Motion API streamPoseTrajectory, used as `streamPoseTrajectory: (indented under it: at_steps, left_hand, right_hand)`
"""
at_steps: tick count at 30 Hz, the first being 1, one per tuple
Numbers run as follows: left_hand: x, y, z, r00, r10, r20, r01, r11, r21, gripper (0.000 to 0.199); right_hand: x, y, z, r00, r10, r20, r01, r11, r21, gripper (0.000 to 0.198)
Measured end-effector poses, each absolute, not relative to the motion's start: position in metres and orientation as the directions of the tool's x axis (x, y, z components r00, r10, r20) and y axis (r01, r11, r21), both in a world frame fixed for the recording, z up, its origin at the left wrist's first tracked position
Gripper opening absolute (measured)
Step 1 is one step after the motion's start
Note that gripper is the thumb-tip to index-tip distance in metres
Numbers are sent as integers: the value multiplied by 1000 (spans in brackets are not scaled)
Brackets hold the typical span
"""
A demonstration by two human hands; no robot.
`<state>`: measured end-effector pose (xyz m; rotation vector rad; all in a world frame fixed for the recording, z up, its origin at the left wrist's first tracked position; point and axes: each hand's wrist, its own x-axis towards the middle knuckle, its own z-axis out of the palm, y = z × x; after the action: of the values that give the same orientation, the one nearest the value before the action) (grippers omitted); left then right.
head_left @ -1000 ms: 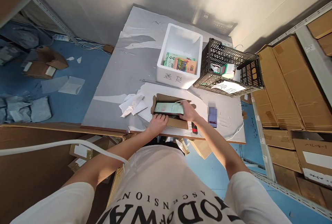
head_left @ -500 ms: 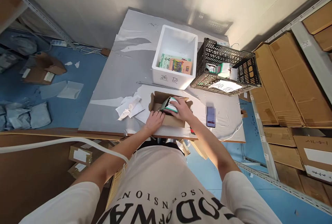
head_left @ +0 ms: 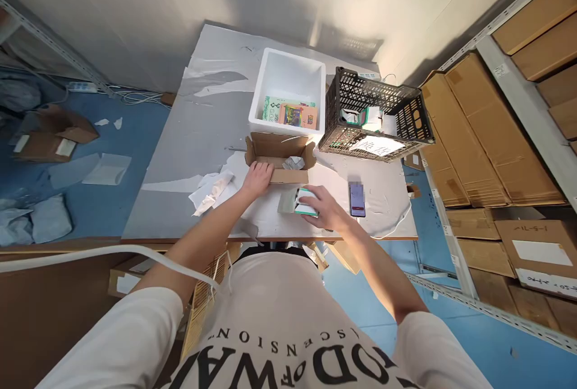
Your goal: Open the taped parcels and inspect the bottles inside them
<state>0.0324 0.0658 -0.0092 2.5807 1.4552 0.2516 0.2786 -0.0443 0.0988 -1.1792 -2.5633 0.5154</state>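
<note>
My right hand point(head_left: 321, 207) is closed on a small white-and-green box point(head_left: 305, 201) above the near part of the table. With its fingers over the near left rim, my left hand point(head_left: 258, 178) grips an open cardboard box point(head_left: 288, 175). Inside that carton lies a crumpled greyish-white wad point(head_left: 293, 163), and otherwise its brown bottom shows. The carton stands right in front of a white foam box point(head_left: 286, 127), which holds green and orange printed packets point(head_left: 292, 115).
A black plastic crate point(head_left: 381, 112) with white-and-green boxes stands at the back right. A phone point(head_left: 357, 199) lies right of my right hand. Torn paper point(head_left: 211, 192) is on the left of the table point(head_left: 166, 202). Shelves with cardboard boxes point(head_left: 482, 130) line the right side.
My right hand has lifted the white-and-green box out of the carton and brought it nearer to me. My left hand and the carton have shifted away, towards the foam box.
</note>
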Motion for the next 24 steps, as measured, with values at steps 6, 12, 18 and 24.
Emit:
streamPoseTrajectory:
  at_steps: [6, 12, 18, 24]
  left_hand:
    - [28, 41, 23, 509, 854, 106, 819, -519, 246, 76]
    - [34, -31, 45, 446, 865, 228, 662, -491, 566, 32]
    - [46, -57, 49, 450, 863, 230, 645, -492, 584, 28]
    - [40, -51, 49, 498, 842, 209, 670, -527, 523, 25]
  right_hand:
    - [261, -41, 39, -670, 740, 61, 654, 627, -423, 33]
    - [253, -34, 32, -706, 706, 62, 589, 633, -503, 64]
    - [253, -38, 33, -622, 779, 79, 580, 526, -622, 57]
    - [247, -33, 37, -504, 861, 61, 585, 393, -709, 39]
